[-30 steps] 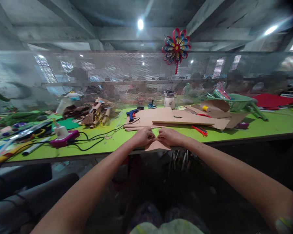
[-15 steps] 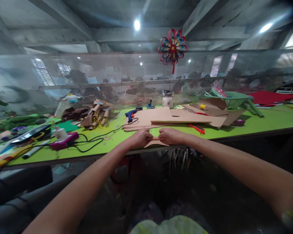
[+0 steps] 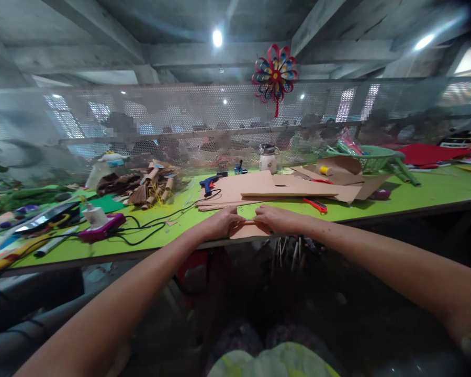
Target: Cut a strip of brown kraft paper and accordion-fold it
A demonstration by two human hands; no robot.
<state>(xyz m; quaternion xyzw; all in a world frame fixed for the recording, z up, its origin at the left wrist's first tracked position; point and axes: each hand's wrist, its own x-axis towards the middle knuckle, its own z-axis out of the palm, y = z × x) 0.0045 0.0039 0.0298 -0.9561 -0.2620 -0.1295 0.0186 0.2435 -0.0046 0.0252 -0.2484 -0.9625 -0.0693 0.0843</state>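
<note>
Both my hands rest at the near edge of the green table [image 3: 435, 196], pressing a small piece of brown paper [image 3: 248, 230] against it. My left hand [image 3: 220, 222] pinches the paper's left end with its fingers closed. My right hand [image 3: 272, 218] holds the right end the same way, fingers curled on a fold. The two hands nearly touch. A little beyond them lie stacked brown card sheets [image 3: 259, 187].
A red utility knife [image 3: 314, 204] lies right of my hands. A blue glue gun [image 3: 210, 183], black cables [image 3: 149, 225], a pink power strip [image 3: 100, 226], a pile of brown paper rolls [image 3: 149, 186], a white jar [image 3: 267, 159] and a green basket [image 3: 371, 157] stand on the table. Mesh screen behind.
The brown piece hung over the table edge a second ago; now it lies flatter on the edge under both hands. My view has shifted slightly to the right.
</note>
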